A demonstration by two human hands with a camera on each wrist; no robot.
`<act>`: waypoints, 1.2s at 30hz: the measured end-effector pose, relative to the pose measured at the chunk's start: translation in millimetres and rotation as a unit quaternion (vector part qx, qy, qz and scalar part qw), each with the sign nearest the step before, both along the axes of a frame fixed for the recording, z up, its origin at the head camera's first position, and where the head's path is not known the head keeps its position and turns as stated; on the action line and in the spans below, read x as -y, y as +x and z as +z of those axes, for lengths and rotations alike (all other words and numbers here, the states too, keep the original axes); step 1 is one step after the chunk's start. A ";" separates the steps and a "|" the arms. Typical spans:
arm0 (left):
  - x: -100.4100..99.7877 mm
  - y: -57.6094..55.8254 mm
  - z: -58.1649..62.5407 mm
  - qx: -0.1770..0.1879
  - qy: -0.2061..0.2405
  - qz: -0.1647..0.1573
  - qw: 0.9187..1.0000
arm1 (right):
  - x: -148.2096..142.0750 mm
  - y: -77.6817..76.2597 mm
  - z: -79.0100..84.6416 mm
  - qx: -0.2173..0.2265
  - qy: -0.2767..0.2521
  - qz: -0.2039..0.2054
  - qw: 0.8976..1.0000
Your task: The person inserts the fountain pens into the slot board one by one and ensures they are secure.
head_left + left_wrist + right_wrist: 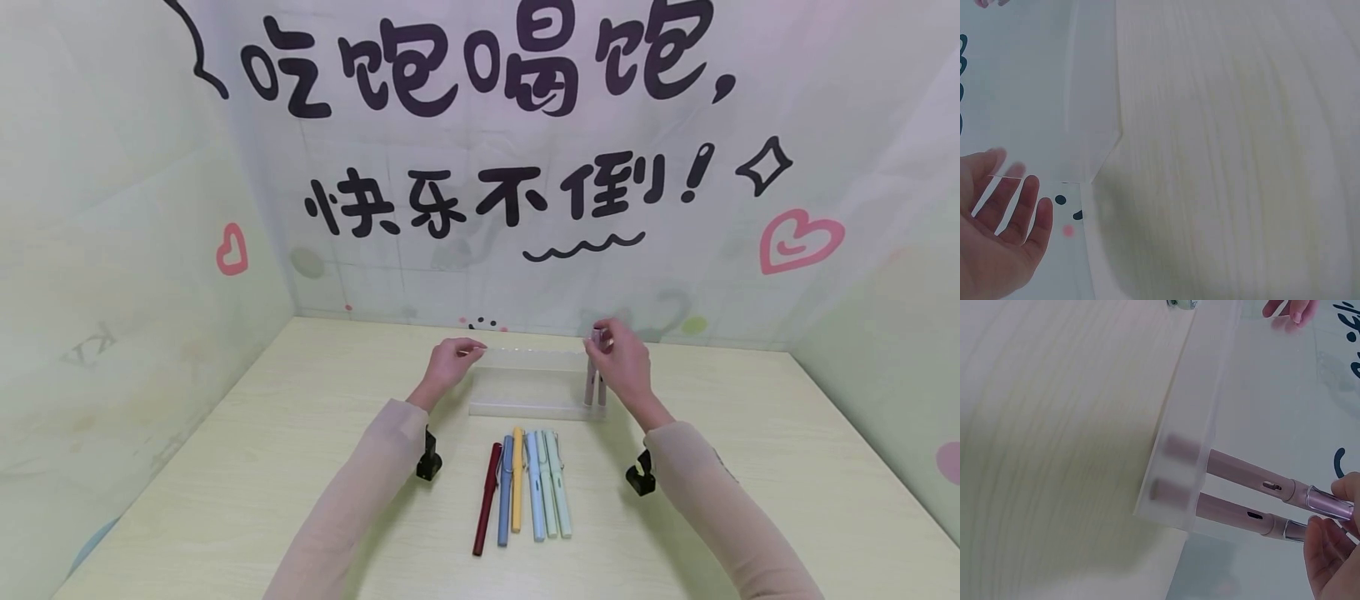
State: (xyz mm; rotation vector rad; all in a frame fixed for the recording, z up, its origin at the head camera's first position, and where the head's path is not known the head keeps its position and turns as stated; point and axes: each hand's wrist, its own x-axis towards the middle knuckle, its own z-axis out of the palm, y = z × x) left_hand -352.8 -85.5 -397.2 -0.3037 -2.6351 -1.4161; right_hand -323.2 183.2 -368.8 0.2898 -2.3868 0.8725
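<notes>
A clear, frosted plastic pen stand [525, 410] stands upright on the table. My left hand [454, 360] pinches its upper left corner, with fingertips showing through the panel [1035, 112] in the left wrist view. Two pink pens [1247, 476] stand side by side at the stand's right end, their lower ends behind its frosted front lip [1188, 394]. My right hand [621, 358] pinches the capped top of one pink pen [1329, 503]; its fingers are also close by the other pen's top.
A row of capped pens lies on the table in front of the stand: dark red [487, 500], blue [506, 492], yellow [517, 483], light blue [536, 487] and pale green [558, 487]. Behind the table hangs a printed backdrop [465, 283].
</notes>
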 end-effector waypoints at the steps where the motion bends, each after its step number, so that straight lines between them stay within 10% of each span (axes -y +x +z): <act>1: 0.0 0.1 0.2 0.001 0.000 0.000 1.000 | -0.2 -0.5 -0.1 -0.004 0.003 -0.003 1.000; 36: -0.4 1.7 1.2 -0.004 0.000 0.003 1.000 | 3.8 -12.0 3.0 0.058 0.069 -0.063 0.994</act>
